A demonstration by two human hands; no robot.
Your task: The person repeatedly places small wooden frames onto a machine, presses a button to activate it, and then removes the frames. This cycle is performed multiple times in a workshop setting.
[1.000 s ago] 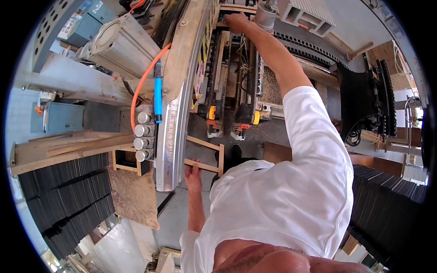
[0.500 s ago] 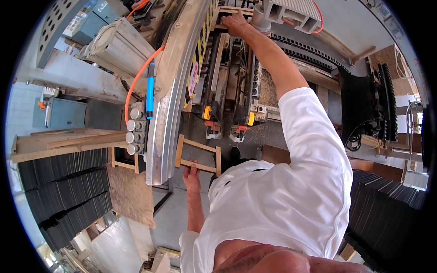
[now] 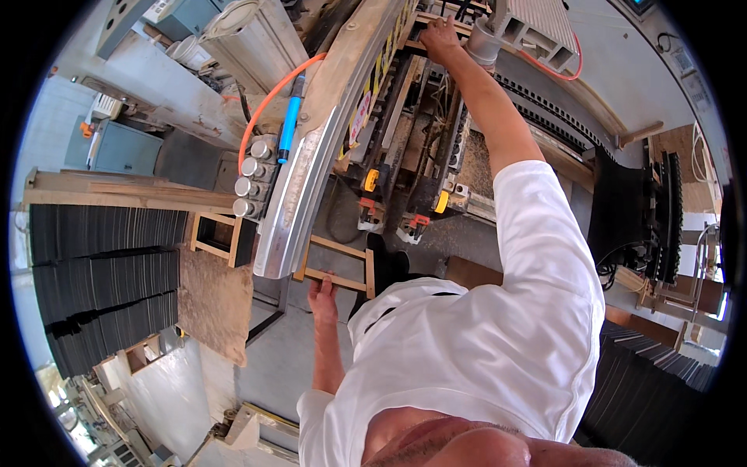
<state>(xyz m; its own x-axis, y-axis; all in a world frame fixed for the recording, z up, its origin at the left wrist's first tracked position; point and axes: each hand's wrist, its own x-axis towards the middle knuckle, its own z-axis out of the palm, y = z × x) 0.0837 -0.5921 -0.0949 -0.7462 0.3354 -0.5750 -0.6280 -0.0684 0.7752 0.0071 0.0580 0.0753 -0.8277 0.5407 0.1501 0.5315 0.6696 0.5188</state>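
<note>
My left hand is closed on the near bar of a small rectangular wooden frame, held low in front of my body beside the metal beam. My right arm stretches far forward over the machine. There my right hand is closed on another wooden frame lying across the far end of the machine's rails; part of that frame is hidden behind the hand. Two dark parallel rails run toward me from there, with yellow and red fittings at their near ends.
A long metal beam with a blue marker-like tube and an orange hose slants along my left. Stacks of dark panels stand at left, others at right. A third wooden frame sits by the left stack. A ribbed metal cylinder block stands beside my right hand.
The whole view has shifted and turned slightly, so the machine appears farther right. Both hands keep their holds; the left-hand frame stays in front of my body.
</note>
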